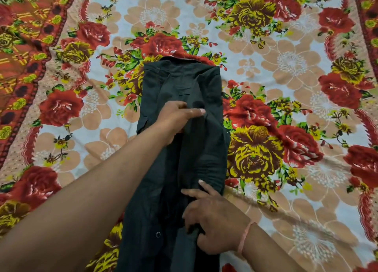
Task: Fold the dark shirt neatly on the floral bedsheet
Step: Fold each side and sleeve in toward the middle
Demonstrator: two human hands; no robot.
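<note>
One dark shirt, folded into a narrow strip on the floral bedsheet, long axis running from the wearer outward, collar at the far end. Two hands: left hand pinching cloth mid-strip, thumb extended; right hand nearer, fingers curled, gripping a fold. One pink thread round the right wrist.

The scene is being lit evenly and fairly brightly by soft, diffuse light; only faint shadows are being cast. No glare is being produced. The floral bedsheet is being bent outward at the edges by wide-angle distortion, and fine detail is being smeared slightly throughout.
</note>
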